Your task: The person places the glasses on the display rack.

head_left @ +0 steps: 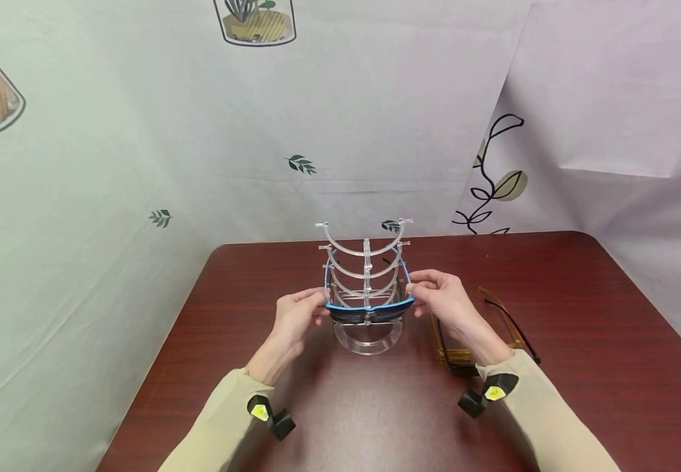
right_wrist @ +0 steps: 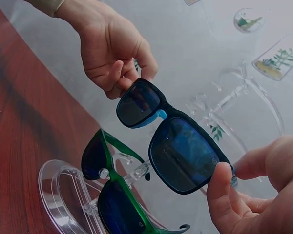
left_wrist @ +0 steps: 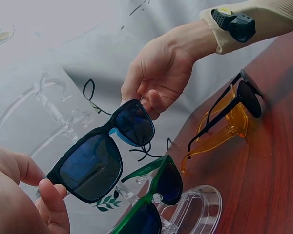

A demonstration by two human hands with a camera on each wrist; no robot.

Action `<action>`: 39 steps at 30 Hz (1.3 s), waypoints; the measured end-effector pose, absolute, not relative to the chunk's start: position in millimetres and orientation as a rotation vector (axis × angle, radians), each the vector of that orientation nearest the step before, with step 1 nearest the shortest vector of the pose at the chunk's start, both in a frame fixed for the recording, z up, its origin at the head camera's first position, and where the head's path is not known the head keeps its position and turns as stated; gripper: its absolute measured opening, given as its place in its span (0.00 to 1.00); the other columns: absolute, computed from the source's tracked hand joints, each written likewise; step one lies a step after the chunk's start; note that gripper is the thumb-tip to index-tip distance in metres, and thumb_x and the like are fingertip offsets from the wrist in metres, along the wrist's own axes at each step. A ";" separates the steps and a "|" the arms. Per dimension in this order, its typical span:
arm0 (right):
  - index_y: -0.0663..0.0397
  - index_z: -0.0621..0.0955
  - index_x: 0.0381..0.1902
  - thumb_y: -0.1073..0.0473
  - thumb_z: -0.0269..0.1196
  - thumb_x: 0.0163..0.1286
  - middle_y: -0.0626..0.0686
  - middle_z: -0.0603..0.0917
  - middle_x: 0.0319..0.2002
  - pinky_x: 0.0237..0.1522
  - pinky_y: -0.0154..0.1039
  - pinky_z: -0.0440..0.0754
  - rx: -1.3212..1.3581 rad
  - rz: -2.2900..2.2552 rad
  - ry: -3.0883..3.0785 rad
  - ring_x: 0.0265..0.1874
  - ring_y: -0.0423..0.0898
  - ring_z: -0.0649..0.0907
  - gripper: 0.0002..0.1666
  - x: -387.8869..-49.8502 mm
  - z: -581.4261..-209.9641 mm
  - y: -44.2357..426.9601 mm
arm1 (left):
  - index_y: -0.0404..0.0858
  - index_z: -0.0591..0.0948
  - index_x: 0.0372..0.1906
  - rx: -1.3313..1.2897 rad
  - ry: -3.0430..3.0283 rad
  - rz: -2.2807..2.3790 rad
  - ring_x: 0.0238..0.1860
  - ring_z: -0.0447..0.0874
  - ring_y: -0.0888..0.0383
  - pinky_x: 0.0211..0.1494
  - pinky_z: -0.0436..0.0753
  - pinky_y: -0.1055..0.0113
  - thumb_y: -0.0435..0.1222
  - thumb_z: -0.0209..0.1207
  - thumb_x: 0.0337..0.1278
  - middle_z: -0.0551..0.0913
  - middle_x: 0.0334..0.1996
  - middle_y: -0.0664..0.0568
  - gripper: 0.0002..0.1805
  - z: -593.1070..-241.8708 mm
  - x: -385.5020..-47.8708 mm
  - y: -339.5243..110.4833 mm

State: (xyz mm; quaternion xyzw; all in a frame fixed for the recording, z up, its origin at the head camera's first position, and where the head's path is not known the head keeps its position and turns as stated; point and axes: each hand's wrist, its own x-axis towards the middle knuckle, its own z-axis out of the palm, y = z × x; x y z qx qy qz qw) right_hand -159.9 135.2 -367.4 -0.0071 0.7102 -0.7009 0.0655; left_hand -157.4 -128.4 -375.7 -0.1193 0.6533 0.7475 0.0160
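Both hands hold a pair of sunglasses (head_left: 369,314) with a black front and light blue inner side, one hand at each end. My left hand (head_left: 299,317) pinches the left end near the hinge; my right hand (head_left: 443,299) pinches the right end. In the wrist views the dark bluish lenses (left_wrist: 90,168) face outward. The sunglasses are at a clear display stand (head_left: 366,269) with several curved arms; whether they touch it I cannot tell. Below them, green-framed sunglasses (right_wrist: 119,192) sit low on the stand, above its rounded clear base (head_left: 368,347).
Right of the stand, partly behind my right forearm, amber see-through glasses (head_left: 461,356) and black sunglasses (left_wrist: 249,99) lie on the dark red wooden table (head_left: 228,387). A white printed cloth (head_left: 375,118) hangs behind the table's far edge.
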 end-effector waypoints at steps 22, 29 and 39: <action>0.76 0.72 0.59 0.70 0.60 0.71 0.60 0.85 0.37 0.25 0.34 0.84 0.014 -2.129 2.132 0.19 0.41 0.80 0.22 -171.8 -371.6 131.8 | 0.19 0.80 0.50 -0.400 2.036 2.332 0.18 0.77 0.65 0.19 0.69 0.78 0.25 0.60 0.56 0.85 0.26 0.49 0.17 -376.3 -173.1 -126.3; 0.77 0.72 0.59 0.70 0.61 0.70 0.55 0.84 0.33 0.24 0.34 0.84 0.018 -2.143 2.119 0.19 0.40 0.79 0.22 -173.8 -372.3 131.6 | 0.19 0.81 0.50 -0.397 2.032 2.331 0.19 0.77 0.66 0.19 0.69 0.78 0.25 0.59 0.56 0.86 0.28 0.48 0.17 -377.0 -174.7 -126.0; 0.78 0.71 0.59 0.70 0.61 0.71 0.57 0.84 0.34 0.24 0.33 0.84 0.025 -2.144 2.119 0.19 0.41 0.80 0.22 -176.0 -374.7 130.9 | 0.20 0.82 0.48 -0.408 2.055 2.335 0.18 0.76 0.65 0.19 0.69 0.78 0.24 0.59 0.55 0.85 0.27 0.48 0.15 -378.6 -176.7 -125.3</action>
